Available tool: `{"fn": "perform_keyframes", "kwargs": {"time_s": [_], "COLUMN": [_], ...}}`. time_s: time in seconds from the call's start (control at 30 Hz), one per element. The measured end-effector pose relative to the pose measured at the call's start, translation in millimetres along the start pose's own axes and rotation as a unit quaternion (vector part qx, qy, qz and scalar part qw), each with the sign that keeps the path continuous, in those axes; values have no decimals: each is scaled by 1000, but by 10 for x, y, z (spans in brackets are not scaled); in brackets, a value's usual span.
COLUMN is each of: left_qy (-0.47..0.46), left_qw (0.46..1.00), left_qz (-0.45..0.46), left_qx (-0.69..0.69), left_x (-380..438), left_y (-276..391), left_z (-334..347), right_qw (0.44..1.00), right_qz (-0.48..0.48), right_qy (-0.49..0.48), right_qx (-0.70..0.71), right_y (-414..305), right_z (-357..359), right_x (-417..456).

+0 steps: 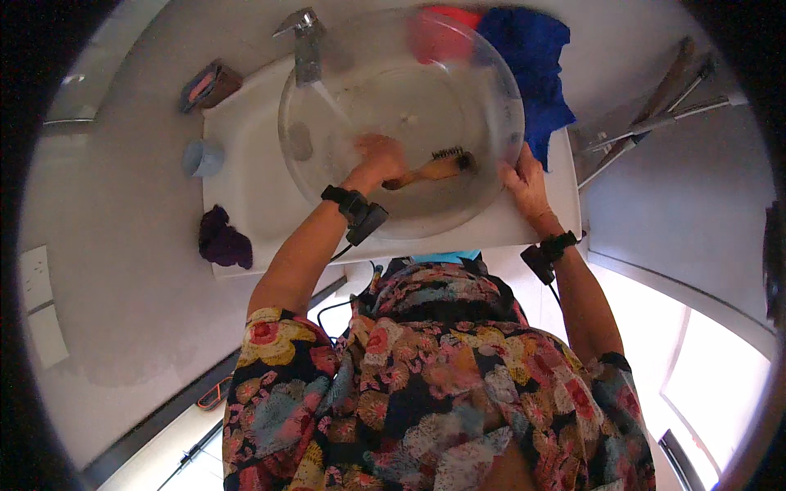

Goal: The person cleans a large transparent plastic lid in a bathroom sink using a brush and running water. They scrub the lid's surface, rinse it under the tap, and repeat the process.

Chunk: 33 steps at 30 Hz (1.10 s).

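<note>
A clear round basin (393, 230) sits on a white counter, and water runs into it from a chrome tap (308, 58). My left hand (382, 158), blurred by motion, is inside the basin near the stream. Close beside it, a brush with a wooden handle and dark bristles (437, 169) lies in the basin; whether my fingers touch it cannot be told. At the basin's right side my right hand (525, 183) grips the rim, thumb towards the inside. A dark blue cloth (528, 67) hangs just above that hand, next to a red item (443, 34) behind the rim.
Left of the basin, a light blue cup (203, 158), a small box-like container (210, 86) and a dark purple cloth (225, 238) lie along the white counter's edge (239, 265). Long poles (657, 123) lean at the right. Cables hang from devices strapped to both wrists.
</note>
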State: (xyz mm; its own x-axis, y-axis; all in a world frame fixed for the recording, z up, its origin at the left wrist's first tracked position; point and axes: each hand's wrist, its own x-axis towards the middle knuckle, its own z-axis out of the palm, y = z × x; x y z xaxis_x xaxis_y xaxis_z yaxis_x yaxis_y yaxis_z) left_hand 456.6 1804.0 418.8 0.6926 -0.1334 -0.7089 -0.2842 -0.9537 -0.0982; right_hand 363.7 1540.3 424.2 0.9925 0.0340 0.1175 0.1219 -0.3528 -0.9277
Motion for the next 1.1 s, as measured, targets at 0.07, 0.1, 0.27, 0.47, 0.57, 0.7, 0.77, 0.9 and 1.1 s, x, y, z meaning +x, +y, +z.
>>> {"fn": "perform_keyframes", "kwargs": {"time_s": [0.07, 0.1, 0.27, 0.47, 0.57, 0.7, 0.77, 0.9, 1.1], "left_qy": [94, 141, 396, 106, 16, 137, 108, 132, 36], "left_qw": [994, 987, 897, 983, 980, 971, 981, 980, 964], "left_qz": [53, 80, 43, 142, 183, 196, 156, 127, 251], "left_qx": [-5, -8, 192, 43, 81, 21, 34, 76, -75], "left_x": [173, 237, 281, -9, -227, -377, -446, -588, -567], "left_y": [-31, -50, -686, -134, -16, -308, -418, -379, -353], "left_z": [389, 554, 918, 592, 431, 593, 497, 630, 670], "right_qw": [1000, 1000, 1000, 1000, 1000, 1000, 1000, 1000, 999], "right_qz": [10, 7, -14, -4, -10, -18, 0, 28, 30], "right_qy": [-9, -10, 8, 12, 14, 19, 11, -3, -9], "right_qx": [-2, -7, -3, -7, 3, 0, -2, 1, 23], "right_y": [2, 20, -30, 169, 77, 89, 100, 57, 77], "right_z": [19, 23, 39, 37, 61, 21, -1, 0, 1], "right_x": [32, 36, 40, 23, 30, 14, -3, -33, -26]}}
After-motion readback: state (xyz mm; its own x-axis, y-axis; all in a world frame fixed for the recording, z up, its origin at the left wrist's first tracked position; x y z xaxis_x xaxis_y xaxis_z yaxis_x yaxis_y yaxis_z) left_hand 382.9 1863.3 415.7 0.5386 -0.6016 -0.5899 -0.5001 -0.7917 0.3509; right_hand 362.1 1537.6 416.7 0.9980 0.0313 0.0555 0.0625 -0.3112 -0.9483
